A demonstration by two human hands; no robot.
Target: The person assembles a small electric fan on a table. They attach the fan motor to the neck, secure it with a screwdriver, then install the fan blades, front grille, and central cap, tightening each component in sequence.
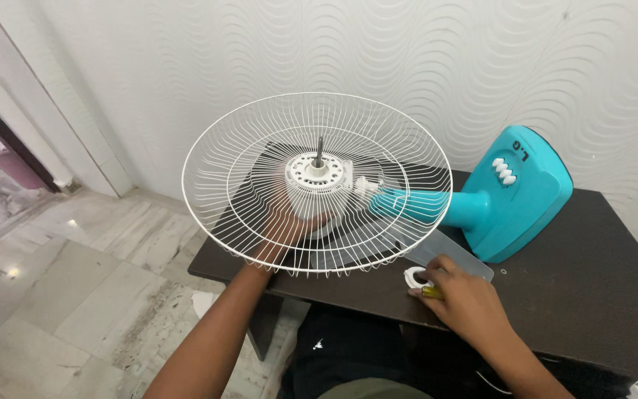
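The fan [378, 199] lies along the tabletop [577, 281], shaft pointing up, grille overhanging the left edge. The left hand [289, 225] grips its motor; the right hand [459, 295] pinches a white ring [413, 278] near the front edge.

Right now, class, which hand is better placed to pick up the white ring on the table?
The right hand: it rests on the dark table against the white ring. The left hand is behind the wire guard at the motor housing.

Your view takes in one label only: small dark lettering printed on the top of the teal fan base [520, 193], which lies on its side at the right of the dark table [585, 295], with no packages, signs or screens around you.
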